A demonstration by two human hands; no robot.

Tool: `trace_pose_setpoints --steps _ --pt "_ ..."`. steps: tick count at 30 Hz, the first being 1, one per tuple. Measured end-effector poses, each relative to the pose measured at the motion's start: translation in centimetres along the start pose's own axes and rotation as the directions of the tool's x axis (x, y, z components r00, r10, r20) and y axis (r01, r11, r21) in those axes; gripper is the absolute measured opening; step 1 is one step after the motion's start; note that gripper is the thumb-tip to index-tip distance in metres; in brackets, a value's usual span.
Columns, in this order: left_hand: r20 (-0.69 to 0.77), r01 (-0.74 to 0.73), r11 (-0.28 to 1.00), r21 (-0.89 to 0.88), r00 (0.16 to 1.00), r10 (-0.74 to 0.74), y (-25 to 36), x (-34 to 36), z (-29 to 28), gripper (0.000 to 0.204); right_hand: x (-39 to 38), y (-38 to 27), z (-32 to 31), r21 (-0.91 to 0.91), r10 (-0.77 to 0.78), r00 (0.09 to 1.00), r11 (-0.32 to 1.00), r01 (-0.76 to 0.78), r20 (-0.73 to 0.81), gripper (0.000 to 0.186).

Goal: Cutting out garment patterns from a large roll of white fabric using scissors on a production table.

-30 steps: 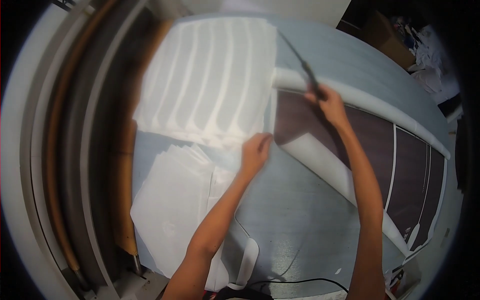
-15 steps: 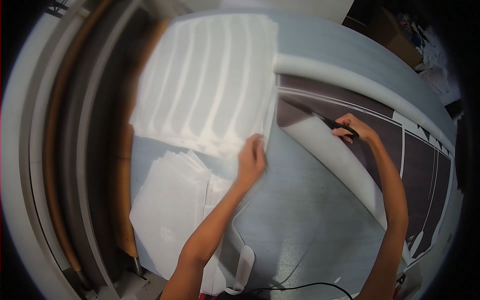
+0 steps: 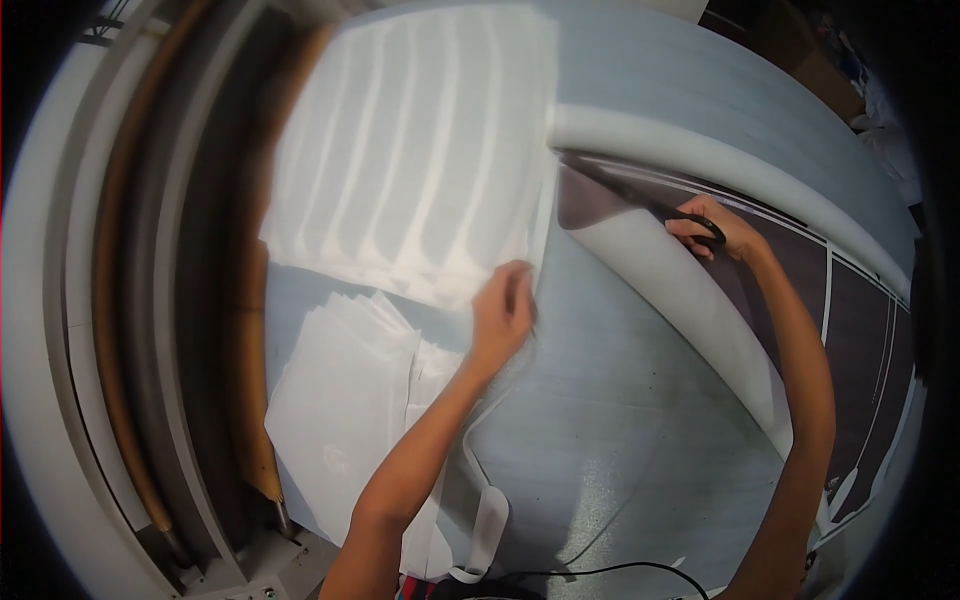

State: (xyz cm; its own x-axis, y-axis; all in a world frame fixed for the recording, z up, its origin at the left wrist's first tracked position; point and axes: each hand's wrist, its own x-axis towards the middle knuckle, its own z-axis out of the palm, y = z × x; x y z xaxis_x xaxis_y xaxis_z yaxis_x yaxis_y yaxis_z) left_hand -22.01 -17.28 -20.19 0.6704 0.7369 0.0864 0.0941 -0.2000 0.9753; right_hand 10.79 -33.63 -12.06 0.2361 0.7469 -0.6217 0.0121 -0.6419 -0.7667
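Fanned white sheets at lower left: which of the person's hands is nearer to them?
Left. The left hand is up and right of the fanned white sheets; the right hand is farther right, holding black-handled scissors.

the left hand (image 3: 503,315) and the right hand (image 3: 738,237) are both bare, with slender fingers. the left forearm (image 3: 425,450) and right forearm (image 3: 803,370) are bare too, slim and smooth, thickening from narrow wrists toward the near edge. there, left of centre, a small dark-and-red patch (image 3: 415,588) shows, perhaps clothing.
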Motion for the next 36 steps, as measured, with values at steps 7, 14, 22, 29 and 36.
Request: trace_pose_setpoints --steps 7,14,22,29,36 --pt "0.066 -0.020 0.998 0.051 0.998 0.017 0.0 -1.6 1.6 0.013 -0.8 0.9 -1.3 -0.149 0.024 0.999 0.988 -0.028 -0.029 0.042" --pt "0.047 -0.061 0.992 0.114 0.997 0.056 1.5 -0.3 0.6 0.012 -4.3 -3.1 -1.4 -0.272 0.009 0.998 0.962 -0.028 -0.070 0.047" --pt "0.002 -0.120 0.968 0.222 0.992 0.123 13.4 0.1 -4.1 0.013 -36.9 -9.0 5.8 0.211 0.257 0.929 0.956 -0.204 -0.266 0.022" --pt "0.109 -0.219 0.955 0.203 0.974 0.200 23.0 -15.2 -5.0 0.013 -75.6 -6.8 33.6 0.543 0.544 0.771 0.778 -0.315 -0.332 0.016" --pt "0.798 -0.159 0.963 0.220 0.597 -0.084 35.6 -50.9 -1.6 0.014 -92.7 -6.3 54.2 0.755 0.680 0.574 0.638 -0.155 -0.456 0.039"
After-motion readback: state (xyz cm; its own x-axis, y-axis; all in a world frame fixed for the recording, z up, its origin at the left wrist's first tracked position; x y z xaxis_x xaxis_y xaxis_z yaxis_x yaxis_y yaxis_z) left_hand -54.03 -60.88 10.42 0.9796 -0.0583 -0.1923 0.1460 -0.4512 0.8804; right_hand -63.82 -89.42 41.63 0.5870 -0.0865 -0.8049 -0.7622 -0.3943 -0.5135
